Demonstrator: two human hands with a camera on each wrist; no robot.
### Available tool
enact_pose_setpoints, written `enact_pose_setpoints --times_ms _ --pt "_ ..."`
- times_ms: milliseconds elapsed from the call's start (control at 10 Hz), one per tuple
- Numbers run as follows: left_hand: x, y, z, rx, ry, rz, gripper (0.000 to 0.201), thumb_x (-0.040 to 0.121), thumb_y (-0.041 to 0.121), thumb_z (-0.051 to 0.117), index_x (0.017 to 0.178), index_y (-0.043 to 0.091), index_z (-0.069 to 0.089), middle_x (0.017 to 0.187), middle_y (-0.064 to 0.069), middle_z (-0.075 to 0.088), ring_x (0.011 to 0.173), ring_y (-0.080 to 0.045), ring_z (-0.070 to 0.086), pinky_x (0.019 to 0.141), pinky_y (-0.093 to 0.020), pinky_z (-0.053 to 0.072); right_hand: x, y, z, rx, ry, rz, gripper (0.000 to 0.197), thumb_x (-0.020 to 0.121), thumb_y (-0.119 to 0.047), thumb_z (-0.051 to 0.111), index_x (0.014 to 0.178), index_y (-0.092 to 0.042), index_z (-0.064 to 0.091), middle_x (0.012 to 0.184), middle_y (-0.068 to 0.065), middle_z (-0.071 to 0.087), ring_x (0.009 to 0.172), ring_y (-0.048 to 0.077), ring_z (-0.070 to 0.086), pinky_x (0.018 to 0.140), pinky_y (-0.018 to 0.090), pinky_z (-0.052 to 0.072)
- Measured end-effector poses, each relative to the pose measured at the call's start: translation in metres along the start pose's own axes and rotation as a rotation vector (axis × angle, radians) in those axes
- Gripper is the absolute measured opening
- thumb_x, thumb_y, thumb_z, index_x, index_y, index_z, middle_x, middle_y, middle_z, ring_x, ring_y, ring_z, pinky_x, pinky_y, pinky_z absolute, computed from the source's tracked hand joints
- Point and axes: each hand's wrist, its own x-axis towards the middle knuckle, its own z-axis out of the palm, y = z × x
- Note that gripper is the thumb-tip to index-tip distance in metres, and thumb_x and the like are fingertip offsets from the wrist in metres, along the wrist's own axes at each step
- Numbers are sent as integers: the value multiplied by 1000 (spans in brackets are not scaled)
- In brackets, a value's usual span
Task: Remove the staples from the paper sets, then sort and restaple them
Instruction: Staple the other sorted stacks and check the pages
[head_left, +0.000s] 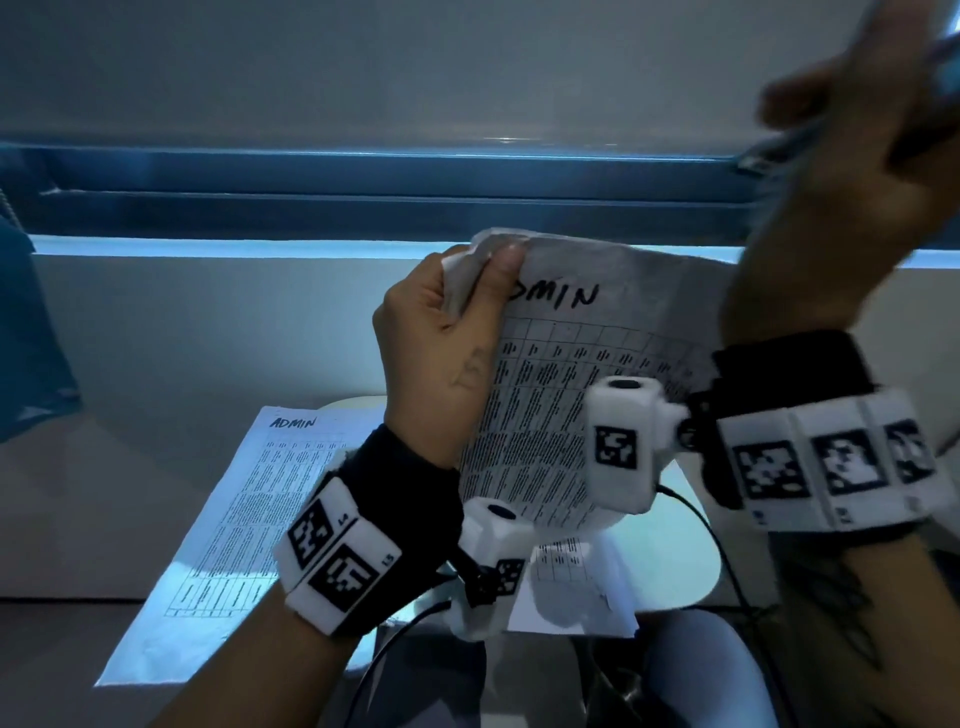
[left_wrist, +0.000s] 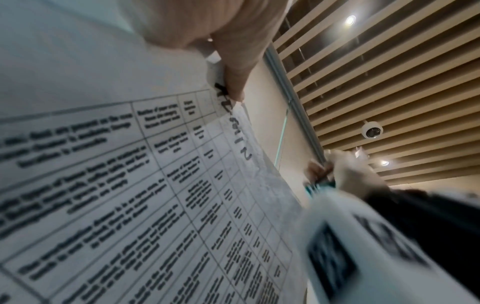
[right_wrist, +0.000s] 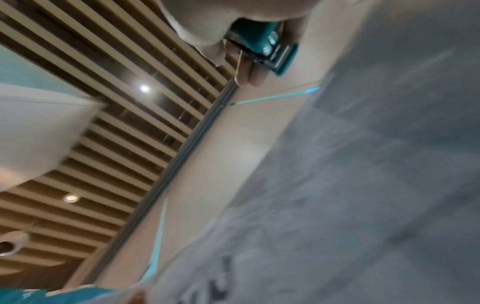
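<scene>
Wrist cameras (head_left: 488, 566) nearest, strapped on black bands, cables trailing down. Just beyond, on small round table (head_left: 696, 571), flat sheet (head_left: 218, 519) headed "ADMIN" lying at left, overhanging the near edge; second sheet (head_left: 571, 592) lying under the raised paper, partly hidden. Above the table, paper set (head_left: 561, 405) lifted upright, printed grid facing the head camera, "ADMIN" handwritten along its top. Left hand (head_left: 441, 353) gripping that set at its upper left corner: thumb (left_wrist: 233, 67) pressed on the front over the first letters, remaining fingers curled behind, corner crumpled in the pinch. Farther up and to the right, well apart from the paper, right hand (head_left: 852, 171) raised and blurred, fingers (right_wrist: 249, 72) wrapped round a teal stapler (right_wrist: 262, 41) with metal parts showing; open or closed state of the stapler impossible to tell. Beyond, pale wall (head_left: 467, 67) with dark horizontal ledge (head_left: 363, 176). Overhead in wrist views, slatted wooden ceiling (left_wrist: 389, 82), recessed lights, dome camera (left_wrist: 372, 130).
</scene>
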Motion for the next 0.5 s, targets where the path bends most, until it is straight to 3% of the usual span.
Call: enact_pose_setpoints --times_ms 100,200,300,400,500 --pt "4 -3 -3 -32 5 -30 39 86 37 57 90 0 69 83 -16 69 83 -29 64 77 -43 52 -30 45 -90 184 18 179 26 70 -53 61 78 -31 50 77 1 61 57 12 58 49 23 48" --pt "7 -6 -5 -62 9 -47 31 87 32 58 91 4 70 85 -14 70 84 -29 65 79 -44 53 -79 45 -90 182 1 352 31 67 -53 65 85 -31 51 88 3 62 59 10 58 46 17 46" --pt "9 -7 -7 -96 0 -86 18 88 28 60 87 14 70 83 -7 69 82 -21 65 80 -41 52 -167 31 -44 -113 -2 301 37 66 -51 67 92 -30 52 99 16 60 64 16 57 43 11 41" --pt "11 -7 -7 -129 4 -105 11 88 24 60 83 18 69 81 -1 69 81 -17 65 78 -35 52 -205 34 -29 -116 -149 519 46 62 -49 77 98 -36 51 97 -7 60 52 2 56 44 13 44" --pt "12 -6 -6 -178 -23 -100 9 90 16 60 86 16 68 79 7 69 80 -8 64 75 -23 51 -209 48 -24 -113 -231 659 28 78 -25 69 101 -24 53 77 -3 60 46 3 54 43 18 45"
